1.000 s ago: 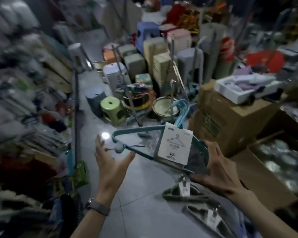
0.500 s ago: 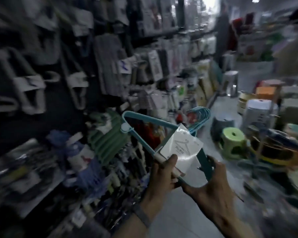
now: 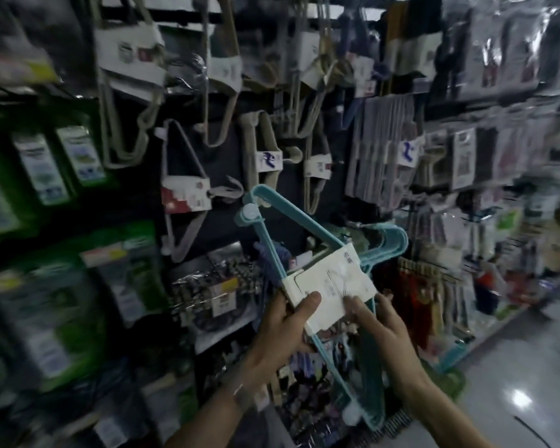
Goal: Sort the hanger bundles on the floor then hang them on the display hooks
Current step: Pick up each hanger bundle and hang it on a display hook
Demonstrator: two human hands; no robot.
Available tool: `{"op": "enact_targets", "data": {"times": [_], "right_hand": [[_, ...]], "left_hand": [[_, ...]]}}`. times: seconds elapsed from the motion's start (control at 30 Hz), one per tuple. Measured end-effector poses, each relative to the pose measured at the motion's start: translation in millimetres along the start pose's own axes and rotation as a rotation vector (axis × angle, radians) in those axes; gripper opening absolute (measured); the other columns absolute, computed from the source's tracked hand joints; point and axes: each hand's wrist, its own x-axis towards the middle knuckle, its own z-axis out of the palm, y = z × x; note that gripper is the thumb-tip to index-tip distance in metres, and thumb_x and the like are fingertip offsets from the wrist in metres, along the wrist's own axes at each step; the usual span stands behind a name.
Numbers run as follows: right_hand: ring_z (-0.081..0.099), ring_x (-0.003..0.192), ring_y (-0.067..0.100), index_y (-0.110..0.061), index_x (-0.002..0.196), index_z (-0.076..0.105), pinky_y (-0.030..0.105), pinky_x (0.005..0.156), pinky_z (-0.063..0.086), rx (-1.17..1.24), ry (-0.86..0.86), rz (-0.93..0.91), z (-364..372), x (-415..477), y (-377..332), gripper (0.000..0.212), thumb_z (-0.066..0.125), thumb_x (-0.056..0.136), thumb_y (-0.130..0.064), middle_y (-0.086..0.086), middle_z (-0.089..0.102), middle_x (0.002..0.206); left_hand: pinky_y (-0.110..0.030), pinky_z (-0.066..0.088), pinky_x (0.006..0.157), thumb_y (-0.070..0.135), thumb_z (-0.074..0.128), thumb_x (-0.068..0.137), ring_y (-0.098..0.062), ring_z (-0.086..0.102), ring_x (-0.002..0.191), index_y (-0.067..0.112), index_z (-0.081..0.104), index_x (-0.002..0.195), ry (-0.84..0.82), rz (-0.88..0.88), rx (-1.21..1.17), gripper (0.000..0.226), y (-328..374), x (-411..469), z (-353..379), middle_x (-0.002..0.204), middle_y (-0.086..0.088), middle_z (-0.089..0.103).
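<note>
Judging from the thin teal plastic, the hanger bundle (image 3: 265,244) is taken to be light and fairly stiff as a pack, though single arms would likely flex and the smooth plastic could slip. The bundle is held up at the centre of the frame, in front of the wall of goods and well clear of the floor (image 3: 514,383) at lower right. It is banded by a white paper card (image 3: 333,286), and that band is judged the best place to take hold, since all the pieces are kept together there. The left hand (image 3: 282,328) is clamped on the bundle at the card, thumb laid on the card's face and fingers curled beneath. The right hand (image 3: 385,328) is closed on the card's lower right edge, with fingers passed behind the plastic. The long axis is set steeply, from a corner above centre down to a corner at lower centre-right. The hooks (image 3: 392,244) are pointed toward the right of the frame. Beige hangers (image 3: 262,140) are seen hung on the wall at upper centre; the pegs are too blurred to be made out.
</note>
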Motion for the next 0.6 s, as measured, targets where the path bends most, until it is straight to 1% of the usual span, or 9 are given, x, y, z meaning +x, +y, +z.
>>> {"op": "enact_targets", "data": {"times": [0.07,0.1,0.13,0.2,0.27,0.37,0.43,0.53,0.6], "right_hand": [[0.071,0.115,0.029,-0.016,0.133,0.064,0.056,0.107,0.051,0.210,-0.066,0.069,27.4,14.6,-6.1,0.045,0.066,0.095,-0.041,0.009,0.073,0.127],[0.071,0.113,0.034,-0.007,0.129,0.066,0.057,0.106,0.050,0.264,-0.069,0.091,40.0,20.1,-8.5,0.043,0.063,0.098,-0.036,0.014,0.074,0.123],[0.072,0.112,0.036,-0.003,0.126,0.068,0.057,0.106,0.051,0.292,-0.058,0.109,51.8,25.1,-9.4,0.042,0.062,0.099,-0.035,0.017,0.075,0.120],[0.073,0.109,0.037,-0.001,0.121,0.071,0.055,0.102,0.053,0.334,-0.028,0.134,72.1,35.1,-5.4,0.040,0.064,0.099,-0.034,0.018,0.076,0.116],[0.073,0.108,0.036,0.000,0.120,0.072,0.051,0.098,0.055,0.377,-0.026,0.148,90.3,41.9,-3.9,0.039,0.064,0.099,-0.032,0.018,0.076,0.116],[0.073,0.110,0.036,0.000,0.121,0.071,0.054,0.102,0.054,0.435,-0.013,0.153,107.2,53.0,-2.3,0.042,0.064,0.099,-0.034,0.017,0.076,0.117],[0.073,0.109,0.038,0.002,0.121,0.071,0.056,0.103,0.054,0.465,0.002,0.144,108.3,64.7,-2.8,0.045,0.065,0.097,-0.037,0.018,0.076,0.116],[0.071,0.111,0.040,0.001,0.120,0.072,0.059,0.104,0.052,0.485,0.017,0.156,97.7,90.5,-6.4,0.052,0.065,0.094,-0.044,0.019,0.076,0.116],[0.070,0.114,0.039,-0.001,0.122,0.072,0.059,0.108,0.049,0.502,0.009,0.159,81.0,110.7,-7.8,0.054,0.065,0.094,-0.047,0.017,0.075,0.119]], "left_hand": [[-0.044,0.063,0.083,0.045,0.065,0.096,-0.013,0.070,0.110,0.038,0.058,0.133,-0.017,0.027,0.076,0.038,-0.5,1.1,-21.7,0.124,0.011,0.071],[-0.042,0.063,0.085,0.043,0.065,0.097,-0.010,0.071,0.108,0.037,0.061,0.131,-0.020,0.047,0.101,0.035,0.3,2.0,-31.3,0.120,0.013,0.073],[-0.038,0.063,0.084,0.040,0.065,0.097,-0.007,0.072,0.104,0.037,0.062,0.129,-0.013,0.067,0.119,0.031,2.6,2.8,-41.1,0.116,0.015,0.074],[-0.035,0.062,0.082,0.038,0.067,0.097,-0.004,0.073,0.100,0.037,0.065,0.124,0.020,0.107,0.139,0.028,6.7,8.4,-61.2,0.113,0.016,0.075],[-0.034,0.061,0.086,0.037,0.068,0.096,-0.005,0.072,0.102,0.036,0.066,0.124,0.051,0.157,0.166,0.027,9.3,17.2,-79.9,0.113,0.015,0.075],[-0.041,0.062,0.087,0.038,0.069,0.095,-0.009,0.074,0.099,0.038,0.064,0.120,0.093,0.204,0.176,0.025,8.6,33.0,-96.8,0.110,0.012,0.076],[-0.046,0.062,0.083,0.041,0.070,0.093,-0.013,0.075,0.097,0.046,0.063,0.114,0.110,0.213,0.167,0.022,7.9,44.1,-99.0,0.108,0.010,0.077],[-0.043,0.062,0.084,0.042,0.072,0.091,-0.009,0.074,0.096,0.052,0.064,0.110,0.116,0.210,0.182,0.023,6.1,64.8,-93.1,0.105,0.014,0.075],[-0.042,0.061,0.086,0.047,0.074,0.085,-0.008,0.074,0.097,0.056,0.064,0.108,0.090,0.194,0.202,0.027,4.9,82.6,-80.3,0.104,0.016,0.074]]}}
